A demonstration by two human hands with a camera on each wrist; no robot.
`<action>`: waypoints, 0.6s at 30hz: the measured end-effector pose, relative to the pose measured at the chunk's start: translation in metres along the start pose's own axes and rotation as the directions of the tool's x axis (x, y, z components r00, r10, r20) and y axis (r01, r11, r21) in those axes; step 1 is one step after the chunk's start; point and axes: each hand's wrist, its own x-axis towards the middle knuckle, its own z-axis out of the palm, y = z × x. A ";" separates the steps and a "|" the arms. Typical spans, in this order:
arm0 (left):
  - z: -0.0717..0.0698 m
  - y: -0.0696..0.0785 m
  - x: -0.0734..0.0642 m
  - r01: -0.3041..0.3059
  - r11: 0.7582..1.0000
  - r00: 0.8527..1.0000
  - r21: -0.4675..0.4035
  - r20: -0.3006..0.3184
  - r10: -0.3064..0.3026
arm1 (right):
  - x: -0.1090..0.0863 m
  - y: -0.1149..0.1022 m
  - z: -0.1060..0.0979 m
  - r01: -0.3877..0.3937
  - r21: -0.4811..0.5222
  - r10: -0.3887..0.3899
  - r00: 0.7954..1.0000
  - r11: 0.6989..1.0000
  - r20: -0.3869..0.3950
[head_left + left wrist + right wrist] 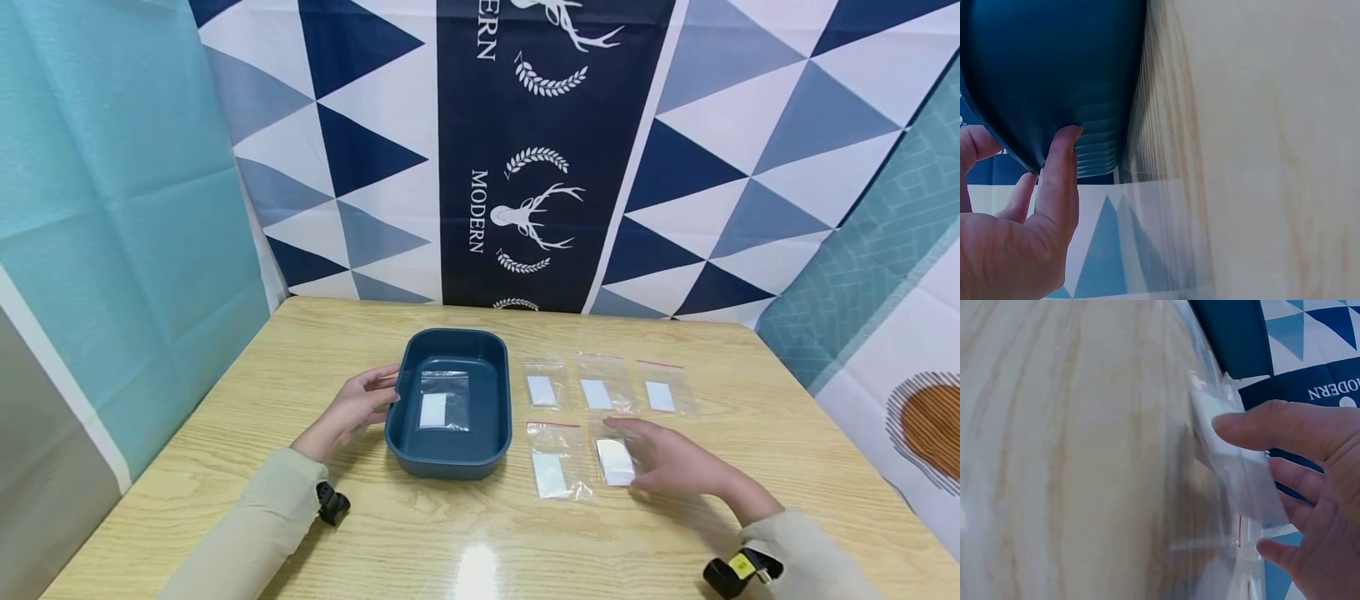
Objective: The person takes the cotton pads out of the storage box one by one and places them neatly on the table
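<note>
My left hand [363, 403] holds the left side of a dark blue plastic bin [448, 469], with fingers at its rim and against its outer wall [1079, 75]. Inside the bin lies a clear zip bag [457, 400] with a white piece in it. My right hand [671, 457] pinches another small zip bag [615, 461] holding a white piece. In the right wrist view the thumb lies over this tilted bag [1235, 456], its lower part lifted off the table, with fingers behind it.
Several similar bags lie right of the bin: one beside the pinched bag [551, 471], and a back row with a left bag [541, 390], a middle bag [597, 394] and a right bag [661, 396]. The wooden table [375, 542] meets a patterned cloth [375, 167] behind.
</note>
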 end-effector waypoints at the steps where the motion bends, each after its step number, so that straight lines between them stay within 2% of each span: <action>1: 0.000 0.000 0.000 -0.001 1.000 1.000 -0.002 0.001 0.001 | 0.000 0.000 -0.001 -0.002 0.005 0.002 1.000 1.000 0.000; 8: -0.001 0.000 0.000 -0.007 1.000 1.000 -0.006 0.002 0.007 | -0.001 -0.005 -0.006 -0.020 0.021 0.020 1.000 1.000 -0.012; 18: -0.001 -0.001 0.001 -0.001 1.000 1.000 -0.013 0.003 0.001 | 0.008 -0.009 0.000 -0.052 0.035 0.053 0.998 0.998 -0.031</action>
